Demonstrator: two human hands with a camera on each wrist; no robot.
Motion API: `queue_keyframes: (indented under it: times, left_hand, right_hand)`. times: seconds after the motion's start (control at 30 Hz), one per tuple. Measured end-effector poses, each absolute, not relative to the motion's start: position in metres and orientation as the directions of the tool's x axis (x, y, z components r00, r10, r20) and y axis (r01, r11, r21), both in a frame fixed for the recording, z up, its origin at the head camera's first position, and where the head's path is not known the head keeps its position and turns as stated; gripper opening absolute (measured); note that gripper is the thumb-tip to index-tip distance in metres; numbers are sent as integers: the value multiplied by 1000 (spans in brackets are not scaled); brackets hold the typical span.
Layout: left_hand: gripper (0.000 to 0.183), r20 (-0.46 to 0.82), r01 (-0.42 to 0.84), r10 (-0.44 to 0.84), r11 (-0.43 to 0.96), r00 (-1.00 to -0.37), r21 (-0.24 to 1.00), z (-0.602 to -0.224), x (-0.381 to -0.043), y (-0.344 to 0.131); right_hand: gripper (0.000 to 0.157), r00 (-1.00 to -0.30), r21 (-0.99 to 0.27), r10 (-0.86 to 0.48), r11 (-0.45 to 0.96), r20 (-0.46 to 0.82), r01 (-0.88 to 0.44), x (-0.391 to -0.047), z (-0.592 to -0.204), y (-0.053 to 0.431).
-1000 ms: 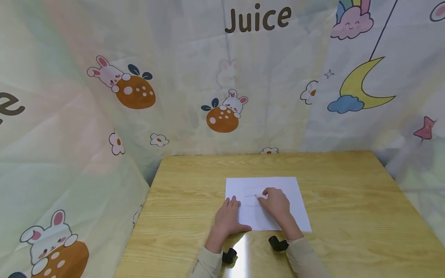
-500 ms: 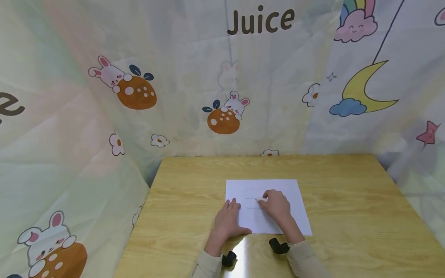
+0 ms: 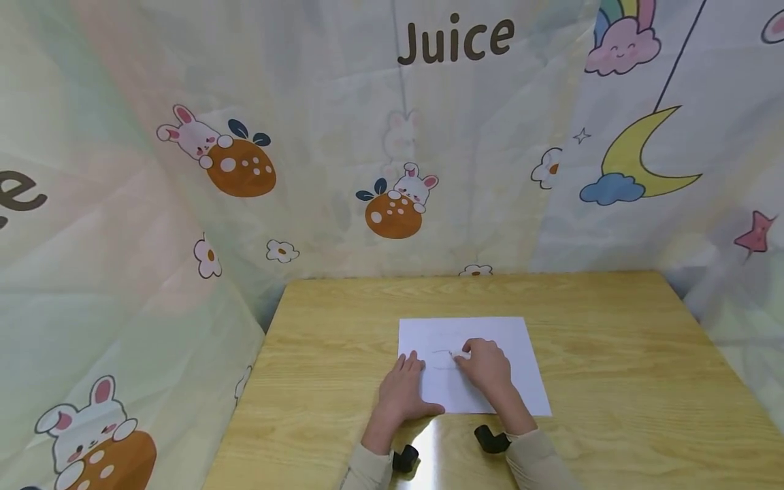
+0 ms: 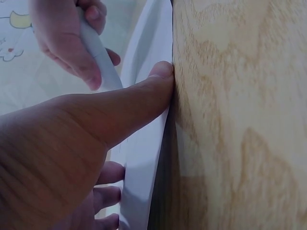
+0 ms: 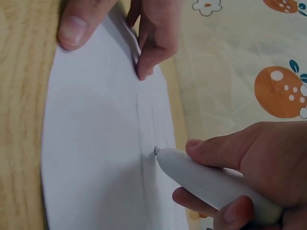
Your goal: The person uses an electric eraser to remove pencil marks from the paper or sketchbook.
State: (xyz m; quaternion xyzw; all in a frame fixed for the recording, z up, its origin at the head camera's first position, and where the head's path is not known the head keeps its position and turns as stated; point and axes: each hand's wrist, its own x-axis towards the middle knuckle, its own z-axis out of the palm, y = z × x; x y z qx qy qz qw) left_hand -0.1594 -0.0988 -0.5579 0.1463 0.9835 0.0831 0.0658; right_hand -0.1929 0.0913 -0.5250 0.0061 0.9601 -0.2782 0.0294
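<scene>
A white sheet of paper (image 3: 514, 381) lies on the wooden table, with faint grey lines (image 3: 442, 368) on it. My right hand (image 3: 486, 371) holds a thick white pen (image 5: 201, 179), thumb and fingers curled round its tapered body. Its small dark tip touches the paper at the end of a short line, as the right wrist view shows. My left hand (image 3: 401, 395) rests on the sheet's left part, fingers and thumb spread. In the left wrist view its thumb lies along the near paper edge, and the right hand (image 4: 67, 38) with the pen (image 4: 98, 50) appears beyond it.
Wooden table (image 3: 625, 354) surface extends on both sides of the sheet. Black wrist mounts (image 3: 492, 439) sit beside both sleeves. A printed cloth backdrop (image 3: 331, 122) with rabbits, a moon and "Juice" lettering hangs behind and along the sides.
The head view has shifted slightly. Both hands keep nearly the same places on the paper, with the pen tip only marginally nearer the person.
</scene>
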Motion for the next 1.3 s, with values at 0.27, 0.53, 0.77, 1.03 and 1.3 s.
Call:
queue_keyframes:
  times: [0.27,0.53,0.77,1.03,1.3]
  left_hand:
    - [102,-107,280,302,943,-947,180,-559,-159,-99]
    - [100,-91,290,312,937,-946,195,-557,-164,-96]
    - [100,-93,281,304,938,-948,202,-556,-162,-93]
    - [100,-110,270,298,937,-948,220,-556,-155,-93]
    - [98,-105,267,296,937,-949,224,-554,-155,-93]
  right_hand:
    - [26,-998,-520,-10,854,-63,24,-191,-526,91]
    - [24,-998,-507,-10,862,-62,23,-194,-518,92]
    - [23,-999,-491,-25,871,-28,-8,-194,-519,90]
    - [23,-999,-502,-18,865,-31,0,-187,-523,88]
    - [24,-1000,-508,-19,861,-12,-10,-187,-527,87]
